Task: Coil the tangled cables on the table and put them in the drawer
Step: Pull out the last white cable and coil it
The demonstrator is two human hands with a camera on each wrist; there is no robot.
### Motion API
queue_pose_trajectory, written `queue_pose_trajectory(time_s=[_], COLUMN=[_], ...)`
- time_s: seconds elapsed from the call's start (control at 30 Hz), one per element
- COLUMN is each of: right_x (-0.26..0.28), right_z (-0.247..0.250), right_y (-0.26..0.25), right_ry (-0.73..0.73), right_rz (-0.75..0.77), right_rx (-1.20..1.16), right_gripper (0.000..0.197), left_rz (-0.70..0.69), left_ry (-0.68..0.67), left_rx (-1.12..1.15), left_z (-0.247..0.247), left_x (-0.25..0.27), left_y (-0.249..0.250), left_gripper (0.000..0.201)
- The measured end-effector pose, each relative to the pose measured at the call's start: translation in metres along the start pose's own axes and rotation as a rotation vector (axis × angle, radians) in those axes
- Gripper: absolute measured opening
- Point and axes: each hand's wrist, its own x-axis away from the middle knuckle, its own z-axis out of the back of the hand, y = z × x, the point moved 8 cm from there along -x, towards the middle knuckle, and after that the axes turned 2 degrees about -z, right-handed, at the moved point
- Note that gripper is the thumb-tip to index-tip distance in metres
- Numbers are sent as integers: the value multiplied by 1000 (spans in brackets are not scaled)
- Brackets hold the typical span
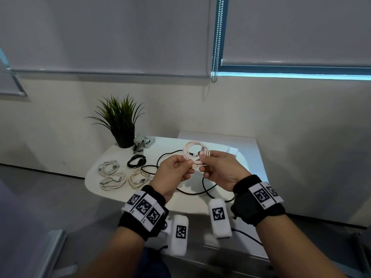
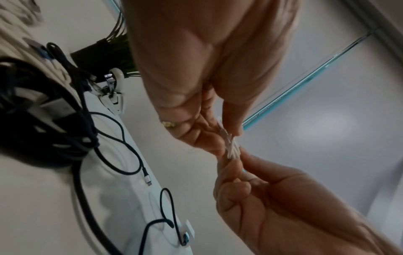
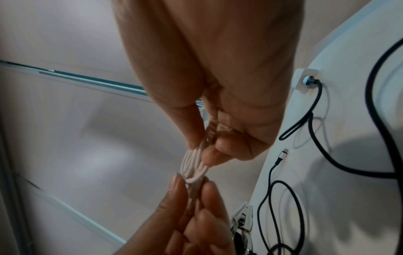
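A pinkish-white cable (image 1: 193, 151) is wound into a small coil and held above the table (image 1: 120, 153) by both hands. My left hand (image 1: 187, 165) pinches the coil's lower left side; my right hand (image 1: 202, 163) pinches its lower right side near a plug end. In the left wrist view the left hand (image 2: 226, 138) and right hand (image 2: 235, 165) meet on the bundled strands (image 2: 232, 151). The right wrist view shows the right hand (image 3: 202, 151) above the left hand (image 3: 191, 184), both on the coil (image 3: 194, 165). No drawer is clearly visible.
Three coiled white cables (image 1: 113, 180) and a coiled black cable (image 1: 136, 160) lie on the table's left. A loose black cable (image 1: 190, 189) sprawls under my hands. A potted plant (image 1: 120, 119) and a stapler (image 1: 143, 142) stand at the back left.
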Motion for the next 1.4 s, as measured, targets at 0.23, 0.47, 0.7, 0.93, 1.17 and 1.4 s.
queue_pose_trajectory(time_s=[0.23, 0.47, 0.7, 0.93, 1.17, 1.4], right_x=[-29, -49, -54, -65, -95, -141], right_z=[-20, -43, -50, -59, -68, -90], right_y=[11, 13, 12, 13, 20, 23], right_ry=[34, 9, -79, -106, -67, 12], right_rz=[-38, -44, -99, -83, -172, -211], right_rx=[146, 174, 66, 183, 195, 164], right_gripper=[3, 18, 13, 14, 9, 13], left_rz=[14, 49, 51, 18, -35, 145], left_ry=[87, 152, 196, 217, 282, -51], left_rx=[-8, 89, 124, -70, -614, -1077], left_z=[31, 51, 64, 86, 134, 135], left_x=[-9, -20, -28, -31, -36, -51], left_y=[-7, -11, -8, -2, 17, 2], left_gripper=[9, 10, 30, 30, 29, 34])
